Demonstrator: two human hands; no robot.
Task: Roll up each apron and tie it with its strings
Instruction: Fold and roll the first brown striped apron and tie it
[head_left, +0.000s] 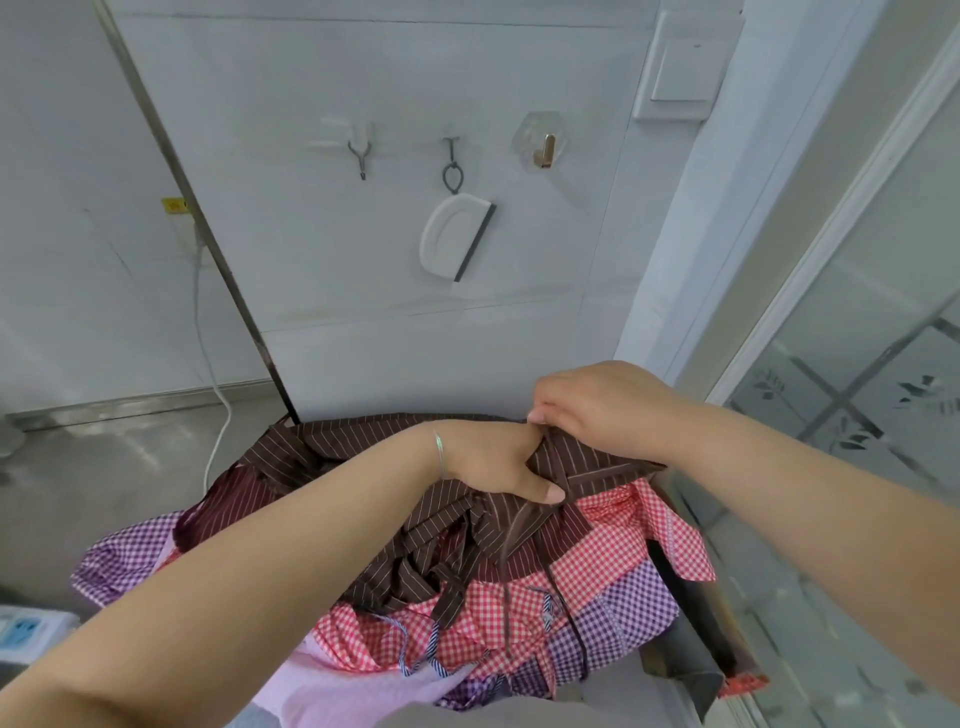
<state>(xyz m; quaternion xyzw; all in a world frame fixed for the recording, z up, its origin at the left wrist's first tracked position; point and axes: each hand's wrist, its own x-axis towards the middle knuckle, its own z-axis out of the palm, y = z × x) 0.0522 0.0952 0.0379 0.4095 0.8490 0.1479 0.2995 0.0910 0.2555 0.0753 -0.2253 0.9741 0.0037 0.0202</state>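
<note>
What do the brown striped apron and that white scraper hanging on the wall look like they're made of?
The brown striped apron, gripped by both hands, looks like thin woven cloth, likely cotton or a blend: matte, creased, draping limply. The white scraper looks like smooth moulded plastic with a faint sheen; its dark edge strip may be rubber, but I cannot tell.

Your left hand (491, 462) covers part of the brown striped apron (363, 447), your right hand's (597, 405) fingertips vanish into its folds, and the pile hides whatever supports it.
</note>
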